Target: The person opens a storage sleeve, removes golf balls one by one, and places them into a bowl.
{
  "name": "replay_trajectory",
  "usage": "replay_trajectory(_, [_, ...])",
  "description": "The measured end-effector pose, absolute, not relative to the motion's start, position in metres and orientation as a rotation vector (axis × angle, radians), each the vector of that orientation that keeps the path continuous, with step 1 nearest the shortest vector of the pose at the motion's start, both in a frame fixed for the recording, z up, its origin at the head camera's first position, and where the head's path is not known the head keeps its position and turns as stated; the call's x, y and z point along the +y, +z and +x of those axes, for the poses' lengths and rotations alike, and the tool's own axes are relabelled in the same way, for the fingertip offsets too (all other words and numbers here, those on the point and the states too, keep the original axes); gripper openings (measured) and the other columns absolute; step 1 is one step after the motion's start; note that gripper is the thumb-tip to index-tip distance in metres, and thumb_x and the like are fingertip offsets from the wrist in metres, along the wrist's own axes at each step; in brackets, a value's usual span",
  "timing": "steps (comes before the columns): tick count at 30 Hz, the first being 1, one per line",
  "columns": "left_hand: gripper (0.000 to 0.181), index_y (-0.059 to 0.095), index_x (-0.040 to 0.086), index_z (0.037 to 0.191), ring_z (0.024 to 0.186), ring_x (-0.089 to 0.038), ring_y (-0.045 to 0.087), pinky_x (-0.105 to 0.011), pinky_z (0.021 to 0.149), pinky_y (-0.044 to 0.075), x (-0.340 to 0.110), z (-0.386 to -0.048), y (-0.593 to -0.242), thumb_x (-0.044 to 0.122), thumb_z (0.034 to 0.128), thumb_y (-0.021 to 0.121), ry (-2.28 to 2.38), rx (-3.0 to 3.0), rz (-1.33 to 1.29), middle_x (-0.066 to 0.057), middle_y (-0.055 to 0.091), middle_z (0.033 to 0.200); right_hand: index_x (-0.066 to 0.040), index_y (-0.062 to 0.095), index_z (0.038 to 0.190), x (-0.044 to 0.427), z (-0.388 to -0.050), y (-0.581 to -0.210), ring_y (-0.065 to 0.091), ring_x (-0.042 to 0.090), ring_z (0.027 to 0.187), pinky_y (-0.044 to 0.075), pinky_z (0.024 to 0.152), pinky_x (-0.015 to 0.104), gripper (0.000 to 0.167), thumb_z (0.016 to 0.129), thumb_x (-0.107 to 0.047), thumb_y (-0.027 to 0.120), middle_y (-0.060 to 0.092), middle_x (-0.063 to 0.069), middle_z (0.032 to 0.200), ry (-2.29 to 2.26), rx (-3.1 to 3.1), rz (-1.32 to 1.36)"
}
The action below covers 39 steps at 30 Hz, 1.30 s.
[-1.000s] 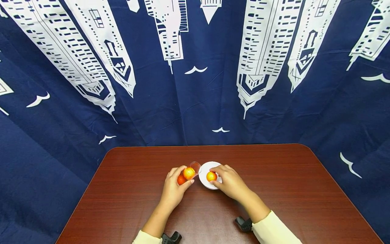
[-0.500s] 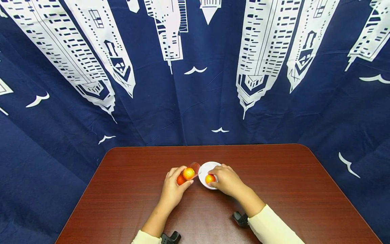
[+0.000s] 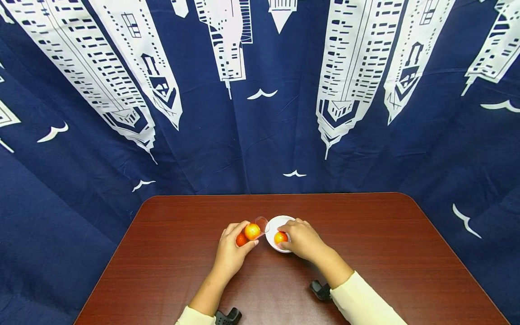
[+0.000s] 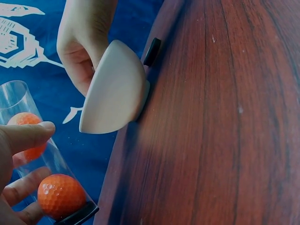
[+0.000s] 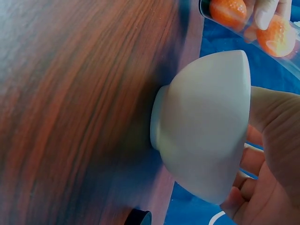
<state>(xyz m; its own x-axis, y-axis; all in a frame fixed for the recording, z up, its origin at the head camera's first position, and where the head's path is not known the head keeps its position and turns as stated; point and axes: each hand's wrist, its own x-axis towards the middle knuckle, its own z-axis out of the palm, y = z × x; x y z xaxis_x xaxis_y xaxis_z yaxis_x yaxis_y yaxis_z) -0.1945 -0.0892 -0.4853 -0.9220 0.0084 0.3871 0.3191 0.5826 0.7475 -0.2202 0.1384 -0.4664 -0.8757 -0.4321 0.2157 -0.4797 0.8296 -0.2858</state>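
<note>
The step in hand seems to be handling one loose ball at the white bowl [image 3: 274, 225], where the right hand [image 3: 307, 242] has its grip closed about the orange ball [image 3: 280, 238], fingers and thumb on opposite sides; whether it is being picked up or set down I cannot tell. The left hand [image 3: 232, 250] has its grip curled round the clear tube [image 4: 15, 97], its mouth just beside the bowl, which rests on the counter [image 3: 365, 253]. If the ball is to join the tube, the next move probably calls for raising it clear of the rim and over that mouth, with the left grip steady. Inside the tube sit the lower golf ball [image 4: 61, 196], against the dark base [image 4: 78, 214], and the upper golf ball [image 3: 252, 231], nearer the mouth. Both are orange and dimpled, the lower one glossy with small highlights. The ball at the bowl looks similar, warm orange with a yellow glow on its top, though its dimples are too small to make out.
</note>
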Motion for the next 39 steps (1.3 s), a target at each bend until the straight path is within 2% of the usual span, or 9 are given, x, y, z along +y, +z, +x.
replay_trajectory(8, [0.051, 0.071, 0.015, 0.124, 0.109, -0.026, 0.059, -0.044, 0.093, 0.049, -0.09, -0.195, -0.485, 0.02, 0.0763, 0.089, -1.279, -2.49, -0.254, -0.004, 0.068, 0.117, -0.008, 0.075, 0.115, 0.14, -0.22, -0.468, 0.064, 0.039, 0.119, 0.045, 0.106, 0.058, 0.042, 0.077, -0.022, 0.087, 0.074, 0.012, 0.115, 0.551, -2.867, 0.687])
replay_trajectory(15, [0.052, 0.071, 0.014, 0.124, 0.108, -0.026, 0.059, -0.044, 0.092, 0.05, -0.091, -0.195, -0.484, 0.02, 0.0765, 0.089, -1.258, -2.481, -0.27, -0.004, 0.068, 0.117, -0.01, 0.074, 0.117, 0.143, -0.215, -0.465, 0.064, 0.029, 0.109, 0.047, 0.102, 0.05, 0.039, 0.082, -0.025, 0.084, 0.072, 0.007, 0.118, 0.644, -2.815, 0.682])
replay_trajectory(20, [0.051, 0.071, 0.014, 0.123, 0.105, -0.025, 0.058, -0.042, 0.09, 0.05, -0.091, -0.194, -0.484, 0.018, 0.076, 0.089, -1.224, -2.472, -0.295, -0.004, 0.068, 0.115, -0.011, 0.074, 0.117, 0.146, -0.212, -0.467, 0.064, 0.029, 0.114, 0.047, 0.105, 0.051, 0.036, 0.085, -0.025, 0.082, 0.071, 0.005, 0.117, 0.719, -2.756, 0.68])
replay_trajectory(28, [0.051, 0.071, 0.013, 0.123, 0.106, -0.026, 0.059, -0.042, 0.09, 0.049, -0.091, -0.192, -0.48, 0.019, 0.0761, 0.089, -1.255, -2.468, -0.304, -0.004, 0.068, 0.116, -0.014, 0.074, 0.116, 0.153, -0.206, -0.474, 0.063, 0.021, 0.11, 0.052, 0.098, 0.044, 0.034, 0.084, -0.022, 0.082, 0.07, -0.001, 0.115, 0.849, -2.631, 0.649])
replay_trajectory(35, [0.051, 0.072, 0.017, 0.123, 0.107, -0.023, 0.058, -0.04, 0.091, 0.05, -0.091, -0.19, -0.476, 0.018, 0.0757, 0.089, -1.268, -2.485, -0.286, -0.003, 0.068, 0.117, -0.013, 0.074, 0.117, 0.157, -0.201, -0.474, 0.064, 0.02, 0.108, 0.053, 0.094, 0.043, 0.034, 0.085, -0.019, 0.081, 0.07, -0.002, 0.113, 0.921, -2.551, 0.631])
replay_trajectory(39, [0.051, 0.072, 0.018, 0.122, 0.106, -0.023, 0.059, -0.04, 0.09, 0.049, -0.089, -0.19, -0.475, 0.019, 0.0751, 0.09, -1.22, -2.483, -0.298, -0.002, 0.068, 0.115, -0.012, 0.073, 0.12, 0.159, -0.199, -0.472, 0.066, 0.019, 0.103, 0.055, 0.085, 0.037, 0.035, 0.086, -0.019, 0.08, 0.07, -0.002, 0.112, 1.032, -2.525, 0.607])
